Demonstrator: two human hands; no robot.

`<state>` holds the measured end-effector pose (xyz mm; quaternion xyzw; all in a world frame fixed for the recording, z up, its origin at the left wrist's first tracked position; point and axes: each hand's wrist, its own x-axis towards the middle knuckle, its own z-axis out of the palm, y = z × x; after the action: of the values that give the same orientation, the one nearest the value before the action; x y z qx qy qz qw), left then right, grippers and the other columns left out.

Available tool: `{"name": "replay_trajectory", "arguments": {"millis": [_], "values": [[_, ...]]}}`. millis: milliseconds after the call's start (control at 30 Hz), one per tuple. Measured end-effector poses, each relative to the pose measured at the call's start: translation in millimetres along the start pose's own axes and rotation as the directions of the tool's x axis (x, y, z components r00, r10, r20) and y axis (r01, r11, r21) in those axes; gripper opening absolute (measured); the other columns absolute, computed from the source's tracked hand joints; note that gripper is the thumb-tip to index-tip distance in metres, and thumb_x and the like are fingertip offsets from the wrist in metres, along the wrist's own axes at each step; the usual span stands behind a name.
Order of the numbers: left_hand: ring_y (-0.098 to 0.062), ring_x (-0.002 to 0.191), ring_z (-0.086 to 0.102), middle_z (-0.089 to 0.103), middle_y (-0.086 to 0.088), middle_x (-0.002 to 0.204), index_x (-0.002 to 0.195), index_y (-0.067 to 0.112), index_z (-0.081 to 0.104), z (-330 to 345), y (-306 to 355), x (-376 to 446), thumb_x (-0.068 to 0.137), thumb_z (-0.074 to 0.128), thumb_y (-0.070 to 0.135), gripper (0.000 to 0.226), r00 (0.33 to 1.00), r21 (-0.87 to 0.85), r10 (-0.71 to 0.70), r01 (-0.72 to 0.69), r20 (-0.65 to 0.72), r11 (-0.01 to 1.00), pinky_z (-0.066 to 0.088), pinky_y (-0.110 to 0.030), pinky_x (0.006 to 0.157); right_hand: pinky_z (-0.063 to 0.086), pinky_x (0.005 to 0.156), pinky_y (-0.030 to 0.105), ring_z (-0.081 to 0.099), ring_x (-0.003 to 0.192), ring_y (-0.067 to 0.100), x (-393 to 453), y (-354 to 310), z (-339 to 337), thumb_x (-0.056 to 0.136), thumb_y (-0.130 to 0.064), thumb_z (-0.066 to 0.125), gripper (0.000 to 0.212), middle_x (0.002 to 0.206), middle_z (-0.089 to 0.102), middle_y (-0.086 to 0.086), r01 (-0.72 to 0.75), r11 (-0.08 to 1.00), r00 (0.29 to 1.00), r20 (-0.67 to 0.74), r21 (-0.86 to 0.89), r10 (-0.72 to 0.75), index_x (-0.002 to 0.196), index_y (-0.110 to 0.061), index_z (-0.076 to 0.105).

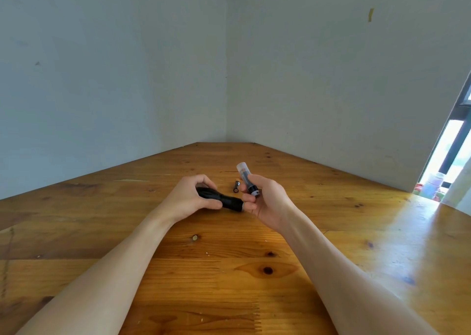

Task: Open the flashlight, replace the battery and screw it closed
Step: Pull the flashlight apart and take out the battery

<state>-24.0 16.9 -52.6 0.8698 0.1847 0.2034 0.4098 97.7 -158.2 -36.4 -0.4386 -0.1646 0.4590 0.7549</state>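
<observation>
My left hand (pixel 190 197) grips the black flashlight body (pixel 224 201), which lies nearly level just above the wooden table (pixel 229 271), its open end pointing right. My right hand (pixel 265 199) holds a clear plastic battery holder (pixel 245 176) with a dark battery inside and a black-and-white end piece near my fingers; it tilts up and away. The lower fingers of my right hand touch the flashlight's open end. A loose black battery (pixel 236 186) lies on the table just behind and between my hands.
The table fits into a corner of two pale walls (pixel 153 79). A window and some containers (pixel 433 184) show at the far right past the table's edge.
</observation>
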Motion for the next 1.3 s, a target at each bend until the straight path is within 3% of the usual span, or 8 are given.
{"name": "replay_trajectory", "arguments": {"millis": [300, 533, 667, 733, 867, 1000, 1133, 1300], "values": [[-0.006, 0.098, 0.062, 0.069, 0.009, 0.102, 0.096, 0.033, 0.066, 2.5, 1.6, -0.1, 0.070, 0.086, 0.026, 0.033, 0.997, 0.051, 0.025, -0.029, 0.077, 0.998, 0.044, -0.029, 0.085, 0.027, 0.036, 0.020, 0.030, 0.047, 0.009, 1.3, 2.7, 0.1, 0.105, -0.026, 0.050, 0.018, 0.059, 0.040, -0.004, -0.043, 0.985, 0.999, 0.025, -0.167, 0.048, 0.120, -0.018, 0.056], [-0.001, 0.106, 0.057, 0.064, 0.017, 0.105, 0.130, 0.038, 0.048, 11.3, 5.9, -1.8, 0.082, 0.074, 0.043, 0.055, 0.994, 0.178, 0.102, -0.106, 0.031, 0.978, 0.041, -0.028, 0.094, 0.026, 0.033, 0.020, 0.030, 0.041, 0.007, 0.9, 1.9, 1.7, 0.104, -0.031, 0.050, 0.041, 0.052, 0.037, -0.007, -0.015, 0.902, 0.996, -0.082, -0.431, -0.022, 0.141, -0.012, 0.051], [0.001, 0.100, 0.058, 0.059, 0.020, 0.107, 0.145, 0.053, 0.024, 16.1, 9.6, -3.9, 0.087, 0.068, 0.041, 0.074, 0.972, 0.190, 0.232, -0.222, -0.033, 0.956, 0.039, -0.018, 0.088, 0.027, 0.033, 0.020, 0.030, 0.039, 0.007, 1.7, 1.2, 1.1, 0.104, -0.036, 0.049, 0.036, 0.048, 0.038, -0.010, 0.004, 0.809, 0.992, -0.097, -0.588, -0.075, 0.126, -0.011, 0.061], [0.000, 0.101, 0.057, 0.058, 0.022, 0.110, 0.145, 0.058, 0.021, 18.6, 12.0, -4.5, 0.090, 0.064, 0.036, 0.073, 0.952, 0.213, 0.304, -0.290, -0.036, 0.933, 0.039, -0.021, 0.091, 0.027, 0.033, 0.019, 0.031, 0.037, 0.007, 1.6, 1.4, 1.1, 0.103, -0.038, 0.050, 0.029, 0.045, 0.039, -0.010, 0.026, 0.761, 0.992, -0.078, -0.648, -0.100, 0.118, -0.017, 0.063], [-0.001, 0.099, 0.057, 0.058, 0.022, 0.109, 0.135, 0.047, 0.047, 19.9, 14.7, -2.8, 0.096, 0.058, 0.023, 0.047, 0.910, 0.258, 0.410, -0.383, -0.061, 0.887, 0.045, -0.033, 0.094, 0.030, 0.033, 0.019, 0.035, 0.034, 0.005, 3.2, 1.1, 0.0, 0.102, -0.041, 0.051, 0.033, 0.040, 0.044, -0.012, 0.085, 0.625, 0.983, -0.036, -0.776, -0.178, 0.125, -0.022, 0.065], [-0.001, 0.099, 0.056, 0.061, 0.016, 0.108, 0.117, 0.037, 0.057, 19.4, 13.3, -1.6, 0.096, 0.057, 0.014, 0.032, 0.900, 0.248, 0.425, -0.393, -0.095, 0.886, 0.046, -0.025, 0.086, 0.035, 0.036, 0.012, 0.049, 0.037, -0.001, 0.8, -0.9, -0.5, 0.099, -0.047, 0.052, 0.038, 0.047, 0.058, -0.015, 0.174, 0.420, 0.951, 0.041, -0.891, -0.306, 0.118, -0.021, 0.072], [0.003, 0.095, 0.054, 0.058, 0.015, 0.104, 0.114, 0.037, 0.054, 17.4, 8.5, 1.3, 0.097, 0.055, 0.015, 0.028, 0.898, 0.270, 0.383, -0.321, -0.219, 0.908, 0.041, -0.012, 0.076, 0.042, 0.050, 0.027, 0.051, 0.054, 0.011, -1.5, -10.1, -2.9, 0.096, -0.036, 0.048, 0.027, 0.070, 0.066, -0.003, 0.200, 0.276, 0.891, 0.058, -0.940, -0.450, 0.091, -0.024, 0.072], [0.005, 0.093, 0.054, 0.057, 0.018, 0.104, 0.115, 0.038, 0.054, 21.1, 3.3, 1.7, 0.097, 0.055, 0.020, 0.025, 0.908, 0.262, 0.344, -0.281, -0.240, 0.923, 0.040, -0.013, 0.075, 0.053, 0.063, 0.042, 0.063, 0.073, 0.025, -0.2, -20.0, -13.0, 0.097, -0.027, 0.043, 0.022, 0.085, 0.066, 0.003, 0.093, 0.153, 0.774, -0.025, -0.984, -0.632, 0.107, -0.016, 0.061]]}}
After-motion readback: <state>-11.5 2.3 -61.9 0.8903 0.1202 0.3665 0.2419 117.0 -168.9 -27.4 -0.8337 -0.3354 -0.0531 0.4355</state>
